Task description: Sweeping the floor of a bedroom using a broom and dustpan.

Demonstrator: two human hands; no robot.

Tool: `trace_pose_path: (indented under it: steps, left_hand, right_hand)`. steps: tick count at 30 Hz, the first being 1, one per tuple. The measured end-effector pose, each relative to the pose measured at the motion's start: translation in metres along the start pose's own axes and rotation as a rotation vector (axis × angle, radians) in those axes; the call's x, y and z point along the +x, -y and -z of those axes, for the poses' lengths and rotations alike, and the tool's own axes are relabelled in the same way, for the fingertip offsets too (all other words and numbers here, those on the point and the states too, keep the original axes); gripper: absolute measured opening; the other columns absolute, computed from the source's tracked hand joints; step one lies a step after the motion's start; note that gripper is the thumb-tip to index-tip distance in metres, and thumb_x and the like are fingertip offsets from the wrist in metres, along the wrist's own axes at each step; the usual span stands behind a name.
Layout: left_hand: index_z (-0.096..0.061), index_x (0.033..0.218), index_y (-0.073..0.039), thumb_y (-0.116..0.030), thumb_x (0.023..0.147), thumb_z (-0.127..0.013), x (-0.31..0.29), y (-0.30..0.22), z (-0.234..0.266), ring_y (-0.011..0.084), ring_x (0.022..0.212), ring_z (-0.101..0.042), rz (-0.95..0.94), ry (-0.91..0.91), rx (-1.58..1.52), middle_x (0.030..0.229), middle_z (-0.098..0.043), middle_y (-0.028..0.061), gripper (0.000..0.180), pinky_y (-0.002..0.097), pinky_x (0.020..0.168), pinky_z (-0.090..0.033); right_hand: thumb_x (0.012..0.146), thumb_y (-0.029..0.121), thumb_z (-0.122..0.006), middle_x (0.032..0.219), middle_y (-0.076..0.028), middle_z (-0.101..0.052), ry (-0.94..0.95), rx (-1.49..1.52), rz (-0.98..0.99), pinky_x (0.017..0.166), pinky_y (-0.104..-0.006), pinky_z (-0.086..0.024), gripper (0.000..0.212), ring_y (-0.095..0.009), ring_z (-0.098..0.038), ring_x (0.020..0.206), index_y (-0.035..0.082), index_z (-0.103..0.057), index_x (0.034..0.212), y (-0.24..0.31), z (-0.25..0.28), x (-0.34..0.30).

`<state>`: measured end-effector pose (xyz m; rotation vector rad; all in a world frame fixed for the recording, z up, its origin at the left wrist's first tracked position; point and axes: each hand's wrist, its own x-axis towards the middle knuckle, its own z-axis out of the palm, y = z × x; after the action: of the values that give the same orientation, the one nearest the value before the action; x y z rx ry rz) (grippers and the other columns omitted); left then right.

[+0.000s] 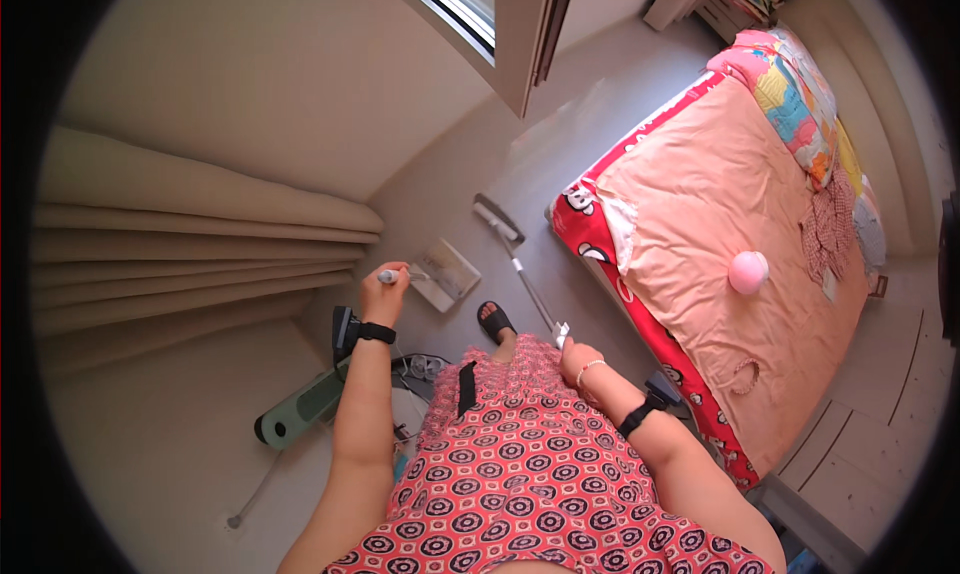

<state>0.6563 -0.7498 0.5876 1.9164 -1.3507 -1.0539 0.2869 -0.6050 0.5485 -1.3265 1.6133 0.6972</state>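
Observation:
My left hand (382, 298) is closed round the upper end of a grey-white handle. That handle runs down to a pale, square dustpan (462, 271) standing on the floor by the curtain. In my right hand (578, 360), held low beside my skirt, is the long grey pole of a broom (534, 292). Its wide grey-and-white head (499, 220) rests on the floor beyond the dustpan, apart from it. Part of the right fingers is hidden behind the hand. A white piece (562, 331) sits on the pole just ahead of these fingers.
A bed (700, 194) with a peach sheet and red side fills the right, with a pink ball-shaped object (747, 272) on it. Beige curtains (200, 239) hang at left. Near my left arm are a green elongated appliance (297, 411) and cables (425, 364). My sandalled foot (495, 321) stands between the tools.

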Motion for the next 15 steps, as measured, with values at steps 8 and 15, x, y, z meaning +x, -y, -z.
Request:
trace_pose_path:
  steps: [8,15]
  left_hand:
    - [-0.075,0.099,-0.005,-0.020,0.089,-0.069,-0.011,0.013,-0.012,0.0179,0.081,-0.070,-0.022,-0.033,-0.059,0.088,-0.074,0.0095,0.019,0.0314,0.075,-0.053]
    - [-0.074,0.101,0.001,-0.013,0.091,-0.069,-0.081,0.001,-0.016,0.0151,0.086,-0.068,-0.050,-0.069,-0.066,0.094,-0.074,0.0081,0.018,0.0279,0.079,-0.053]
  right_hand:
    - [0.092,0.030,-0.059,0.105,-0.023,-0.071,-0.077,0.191,0.196,0.088,-0.0505,-0.052,0.039,-0.041,-0.068,0.099,0.008,-0.060,0.124,-0.071,0.003,-0.067]
    - [0.093,0.024,-0.055,0.096,-0.024,-0.071,-0.253,0.171,0.176,0.082,-0.0539,-0.054,0.036,-0.042,-0.069,0.092,0.005,-0.056,0.123,-0.089,0.026,-0.075]
